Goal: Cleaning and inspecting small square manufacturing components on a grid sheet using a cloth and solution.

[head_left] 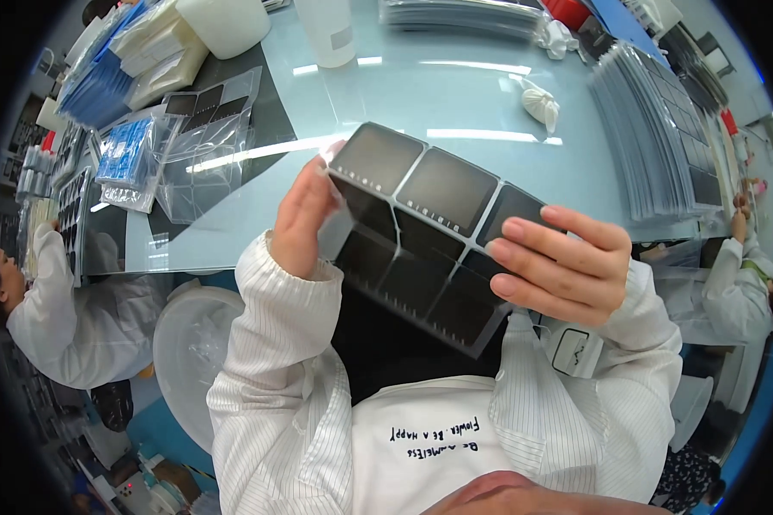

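Between my two hands is a clear plastic sheet with dark square panels [447, 190], held tilted above the table's near edge. Its panels sit in two rows, and the upper row catches the light. My left hand [299, 221] grips the sheet's left end, with something whitish at the fingertips that is too blurred to name. Fingers of my right hand [567, 262] lie across the front of the right end, hiding part of the panels there; the thumb is out of sight.
A thick stack of similar sheets [653, 137] stands at the right. On the table lie a knotted white cloth bundle [540, 105], a translucent cup [325, 30] and blue packets in clear bags [129, 154]. A white bin [189, 360] stands lower left. Co-workers sit on both sides.
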`<state>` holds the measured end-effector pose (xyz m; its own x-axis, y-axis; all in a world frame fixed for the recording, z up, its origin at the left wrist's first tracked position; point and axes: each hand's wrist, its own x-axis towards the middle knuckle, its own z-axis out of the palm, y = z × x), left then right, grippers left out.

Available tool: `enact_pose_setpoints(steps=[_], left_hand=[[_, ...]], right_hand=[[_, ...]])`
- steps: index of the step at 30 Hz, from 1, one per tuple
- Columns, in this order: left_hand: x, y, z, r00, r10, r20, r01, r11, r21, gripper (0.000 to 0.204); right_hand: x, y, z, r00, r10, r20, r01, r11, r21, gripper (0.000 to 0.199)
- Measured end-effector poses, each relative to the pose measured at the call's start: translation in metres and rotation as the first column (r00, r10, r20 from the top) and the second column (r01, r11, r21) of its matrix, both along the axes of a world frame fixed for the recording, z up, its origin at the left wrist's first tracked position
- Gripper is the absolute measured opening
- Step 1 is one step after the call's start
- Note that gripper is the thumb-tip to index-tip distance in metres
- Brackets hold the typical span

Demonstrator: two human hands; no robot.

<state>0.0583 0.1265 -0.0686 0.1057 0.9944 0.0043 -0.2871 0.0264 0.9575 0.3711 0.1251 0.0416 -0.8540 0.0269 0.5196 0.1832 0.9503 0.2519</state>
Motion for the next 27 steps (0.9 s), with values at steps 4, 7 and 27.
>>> enact_pose_setpoints(steps=[4,7,27], left_hand=[[-0.013,-0.012,0.003,0.979,-0.184,0.085,0.175,0.979,0.107,0.044],[0.008,-0.029,0.027,0.993,-0.102,0.062,0.108,0.99,-0.095,0.039],[0.041,-0.078,0.035,0.985,-0.052,-0.164,0.109,0.927,0.36,0.075]], right_hand=[[0.017,-0.003,-0.026,0.993,-0.082,-0.085,0.082,0.997,-0.01,0.019],[0.027,-0.005,-0.045,0.969,-0.209,-0.136,0.209,0.978,-0.01,0.023],[0.021,-0.052,-0.059,0.484,-0.837,-0.254,-0.25,0.146,-0.957,0.016]])
